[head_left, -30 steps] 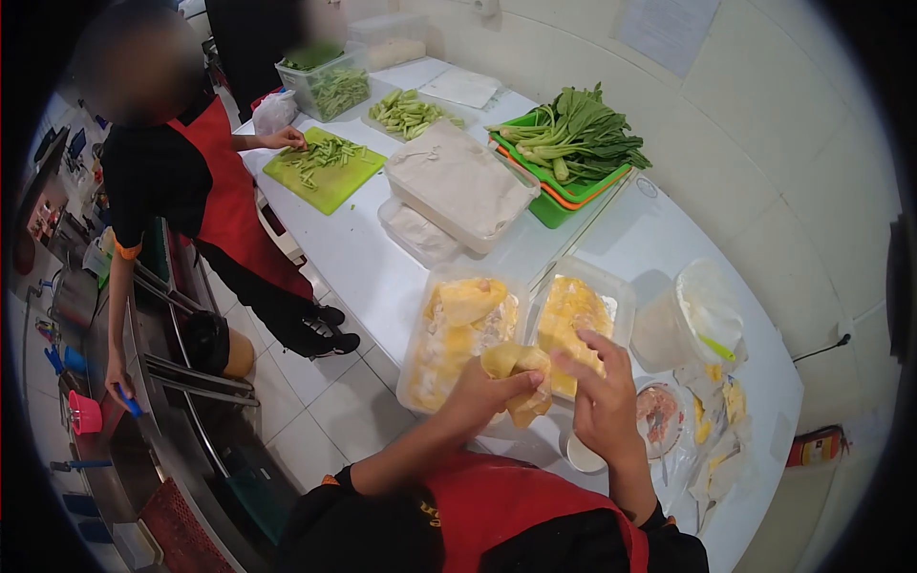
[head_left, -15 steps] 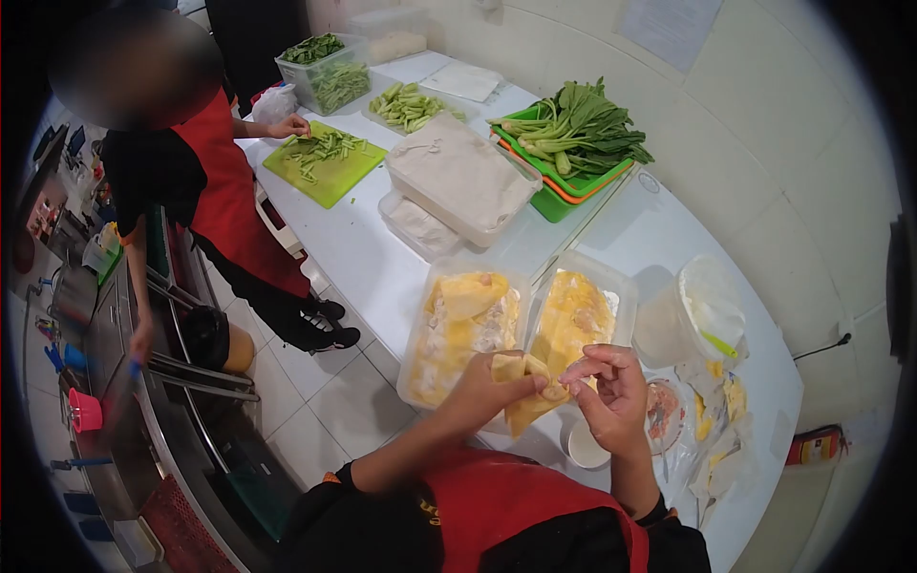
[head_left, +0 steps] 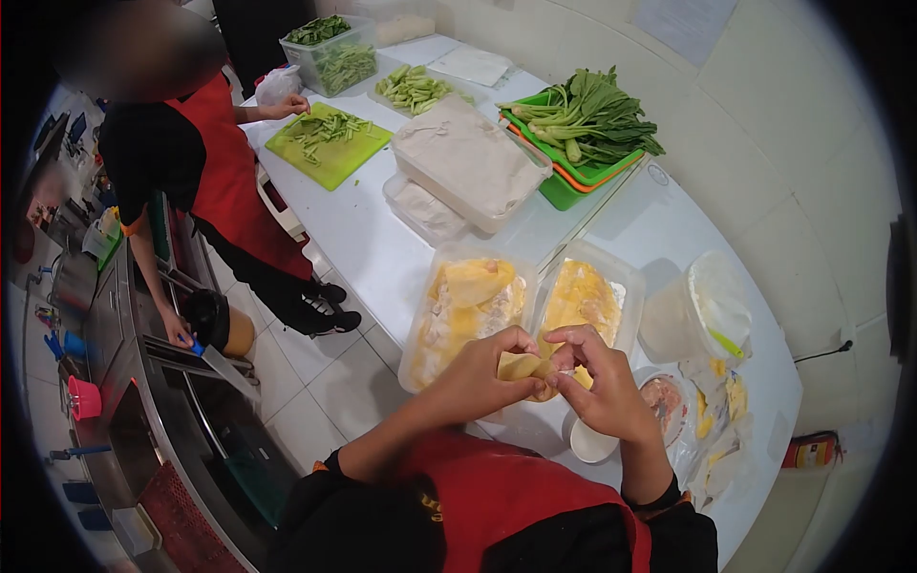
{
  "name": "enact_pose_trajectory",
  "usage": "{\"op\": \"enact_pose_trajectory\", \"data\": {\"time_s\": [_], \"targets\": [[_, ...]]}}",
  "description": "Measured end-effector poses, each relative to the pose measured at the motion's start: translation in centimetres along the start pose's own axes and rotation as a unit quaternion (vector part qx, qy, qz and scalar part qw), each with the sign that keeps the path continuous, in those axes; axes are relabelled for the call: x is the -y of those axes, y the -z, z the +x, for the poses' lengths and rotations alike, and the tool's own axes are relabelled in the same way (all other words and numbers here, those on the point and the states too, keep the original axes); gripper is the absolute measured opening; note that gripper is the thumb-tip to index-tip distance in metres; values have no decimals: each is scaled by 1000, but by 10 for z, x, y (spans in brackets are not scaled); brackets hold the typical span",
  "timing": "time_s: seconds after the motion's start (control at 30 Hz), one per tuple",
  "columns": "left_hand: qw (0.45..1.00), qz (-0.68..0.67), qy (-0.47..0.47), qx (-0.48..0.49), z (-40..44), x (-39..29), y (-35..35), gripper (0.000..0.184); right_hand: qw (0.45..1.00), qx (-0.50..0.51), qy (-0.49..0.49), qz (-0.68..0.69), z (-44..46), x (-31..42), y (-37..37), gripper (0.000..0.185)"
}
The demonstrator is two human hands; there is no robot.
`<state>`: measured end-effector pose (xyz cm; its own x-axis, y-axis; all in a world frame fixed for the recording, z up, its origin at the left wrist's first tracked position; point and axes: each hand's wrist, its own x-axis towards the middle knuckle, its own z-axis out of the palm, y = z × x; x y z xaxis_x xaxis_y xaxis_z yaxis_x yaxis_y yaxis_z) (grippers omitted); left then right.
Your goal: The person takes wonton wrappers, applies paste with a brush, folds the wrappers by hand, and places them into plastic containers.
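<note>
Above a smooth white table [head_left: 626, 222], at twelve o'clock from the red cloth apron [head_left: 506, 497], the left hand [head_left: 485, 378] holds a thin pale-yellow dough sheet [head_left: 522, 366], the right hand [head_left: 600, 387] pinching its edge; folding looks partly done, while flat floury yellow sheets [head_left: 577, 298] lie unfolded at one o'clock.

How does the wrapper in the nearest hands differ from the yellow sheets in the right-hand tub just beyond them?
The wrapper is folded and curved, while the yellow sheets lie flatter. The wrapper is held up in the left hand, with the right hand at its edge; the sheets rest in the tub. Both are yellowish.
</note>
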<state>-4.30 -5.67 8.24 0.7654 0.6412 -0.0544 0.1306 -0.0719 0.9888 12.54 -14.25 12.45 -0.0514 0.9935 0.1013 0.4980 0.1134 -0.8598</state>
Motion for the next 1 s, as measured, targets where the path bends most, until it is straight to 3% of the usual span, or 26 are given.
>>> {"op": "enact_pose_trajectory", "data": {"time_s": [0.17,0.27,0.47,0.57,0.67,0.77,0.87,1.0], "targets": [[998,-38,-27,-33,4,24,-7,32,998,-20,-39,33,4,-11,-12,36],[985,-160,59,-14,4,26,-3,29,986,-10,-90,138,8,-18,-17,37],[964,-243,109,-13,-6,64,3,26,971,3,-110,213,14,-54,-51,37],[947,-285,135,-62,3,77,20,28,959,-8,-127,252,39,-75,-59,35],[943,-283,73,-161,32,101,39,30,957,-26,-149,246,89,-87,-54,32],[941,-146,24,-304,50,102,38,36,983,-26,-129,131,125,-118,-56,29],[962,109,-57,-245,45,99,44,42,995,-37,-92,7,139,-122,-54,26],[962,115,1,-249,48,110,45,48,993,-49,-61,-92,140,-117,-53,26]]}}
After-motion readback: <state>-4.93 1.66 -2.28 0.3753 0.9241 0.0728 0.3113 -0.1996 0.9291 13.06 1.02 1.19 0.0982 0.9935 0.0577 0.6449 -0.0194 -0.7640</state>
